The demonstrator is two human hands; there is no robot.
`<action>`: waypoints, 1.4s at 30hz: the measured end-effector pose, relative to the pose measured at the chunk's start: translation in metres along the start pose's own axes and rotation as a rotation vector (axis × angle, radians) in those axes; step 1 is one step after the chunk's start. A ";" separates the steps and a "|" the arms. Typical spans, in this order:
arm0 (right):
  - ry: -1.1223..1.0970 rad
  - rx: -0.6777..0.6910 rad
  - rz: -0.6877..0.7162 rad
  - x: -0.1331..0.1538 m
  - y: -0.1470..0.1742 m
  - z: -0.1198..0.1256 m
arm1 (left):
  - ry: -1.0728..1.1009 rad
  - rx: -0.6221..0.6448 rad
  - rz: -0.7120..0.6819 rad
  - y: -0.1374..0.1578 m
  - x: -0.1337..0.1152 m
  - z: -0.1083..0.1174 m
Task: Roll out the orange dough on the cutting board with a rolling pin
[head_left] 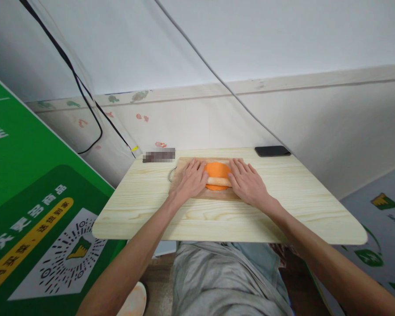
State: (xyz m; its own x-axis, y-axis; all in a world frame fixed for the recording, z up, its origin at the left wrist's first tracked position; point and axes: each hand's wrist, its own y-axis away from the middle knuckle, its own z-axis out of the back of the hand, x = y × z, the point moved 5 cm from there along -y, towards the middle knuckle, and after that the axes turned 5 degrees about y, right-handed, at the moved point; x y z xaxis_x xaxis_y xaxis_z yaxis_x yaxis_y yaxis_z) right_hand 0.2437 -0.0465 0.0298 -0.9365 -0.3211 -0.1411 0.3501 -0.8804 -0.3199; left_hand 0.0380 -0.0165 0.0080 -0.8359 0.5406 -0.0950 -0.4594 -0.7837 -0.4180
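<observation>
A flat, round orange sheet that looks like dough [217, 169] lies on a wooden board [184, 163]. Across its lower part runs a light wooden rolling pin [217, 181], whose ends are hidden under my palms. My left hand [193, 179] rests flat over the left end, fingers stretched forward. On the right end lies my right hand [247, 179], also flat with its fingers extended. The orange sheet shows on both the far and near sides of the pin. A metal ring handle [171, 174] sticks out at the board's left.
The board is on a pale wood-grain table [303, 202] against a wall. A black phone [272, 151] lies at the back right, and a blurred-out object [159, 155] at the back left. Cables [213, 72] hang along the wall. A green sign [36, 175] stands left.
</observation>
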 end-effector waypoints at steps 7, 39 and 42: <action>-0.024 -0.021 -0.011 0.006 0.010 0.004 | 0.030 0.016 0.037 0.012 -0.006 0.004; -0.049 0.028 0.025 0.008 0.008 0.005 | 0.047 0.050 0.095 0.018 -0.008 0.008; -0.045 0.071 0.007 -0.004 -0.017 -0.002 | 0.030 0.065 0.126 -0.003 0.002 0.003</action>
State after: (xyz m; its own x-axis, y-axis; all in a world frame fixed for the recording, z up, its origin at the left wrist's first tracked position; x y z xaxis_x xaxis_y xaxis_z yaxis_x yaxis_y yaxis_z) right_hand 0.2417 -0.0291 0.0342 -0.9346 -0.3414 -0.0999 0.3557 -0.9000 -0.2519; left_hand 0.0364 -0.0144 0.0120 -0.8792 0.4450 -0.1704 -0.3708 -0.8635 -0.3419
